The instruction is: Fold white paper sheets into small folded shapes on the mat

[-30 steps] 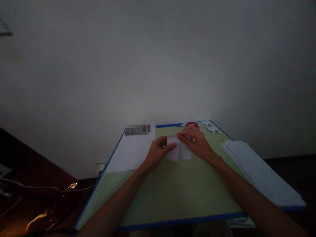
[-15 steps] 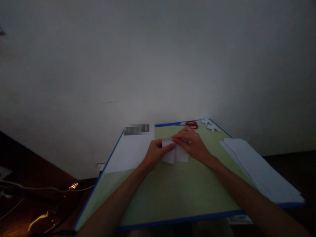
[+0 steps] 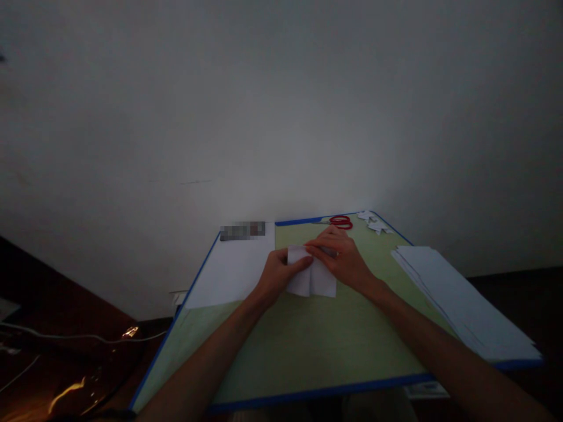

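Observation:
Above the middle of the green table, a small creased sheet of white paper is held between both hands. A crease runs down its middle. My left hand grips its left side, thumb across the front and fingers behind. At the top near the crease, my right hand pinches the edge between thumb and fingers. Part of the upper right of the paper is hidden by the right hand. Just beyond that hand lie scissors with red handles.
Folded white paper pieces lie at the far right corner. A stack of white paper covers the table's right side. A white sheet lies at left, a blurred-out object on its far end. The wall stands directly behind.
The paper's lower edge has tilted slightly toward me, so more of its face shows. Both hands keep their grip in nearly the same place.

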`<action>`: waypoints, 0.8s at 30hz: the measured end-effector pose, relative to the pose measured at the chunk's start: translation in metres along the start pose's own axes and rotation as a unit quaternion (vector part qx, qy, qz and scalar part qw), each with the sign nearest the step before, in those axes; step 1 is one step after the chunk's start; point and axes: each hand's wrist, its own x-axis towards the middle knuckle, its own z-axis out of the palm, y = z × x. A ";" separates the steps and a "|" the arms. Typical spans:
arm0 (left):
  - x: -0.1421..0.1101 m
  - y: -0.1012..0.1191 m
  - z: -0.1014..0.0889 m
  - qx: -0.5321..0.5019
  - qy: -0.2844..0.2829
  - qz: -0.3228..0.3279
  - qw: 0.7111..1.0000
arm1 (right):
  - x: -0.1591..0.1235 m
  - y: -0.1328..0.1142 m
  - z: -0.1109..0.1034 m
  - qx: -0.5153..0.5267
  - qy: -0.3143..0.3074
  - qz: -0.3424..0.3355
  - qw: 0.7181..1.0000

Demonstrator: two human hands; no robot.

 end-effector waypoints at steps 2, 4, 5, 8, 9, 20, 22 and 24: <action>0.000 0.001 0.000 0.001 -0.012 -0.011 1.000 | 0.001 0.000 -0.001 0.002 0.000 0.003 1.000; 0.000 0.002 0.000 0.009 -0.020 -0.021 1.000 | 0.002 0.000 -0.002 -0.002 -0.001 0.008 1.000; 0.000 0.002 0.000 0.012 -0.022 -0.028 0.999 | 0.002 0.000 -0.002 -0.007 -0.001 0.009 1.000; 0.001 0.002 -0.001 0.018 -0.022 -0.043 0.999 | 0.001 0.001 -0.001 -0.019 -0.002 0.007 1.000; 0.002 0.002 -0.002 0.020 -0.019 -0.044 0.999 | 0.001 0.002 0.000 -0.020 -0.002 0.007 1.000; 0.001 0.001 -0.002 0.029 -0.034 -0.050 0.998 | 0.003 0.001 -0.004 -0.002 0.026 0.027 0.999; 0.002 0.001 -0.003 0.031 -0.037 -0.057 0.997 | 0.003 0.002 -0.004 0.002 0.031 0.031 0.999; 0.002 0.001 -0.003 0.033 -0.039 -0.060 0.997 | 0.003 0.002 -0.004 0.007 0.036 0.036 0.999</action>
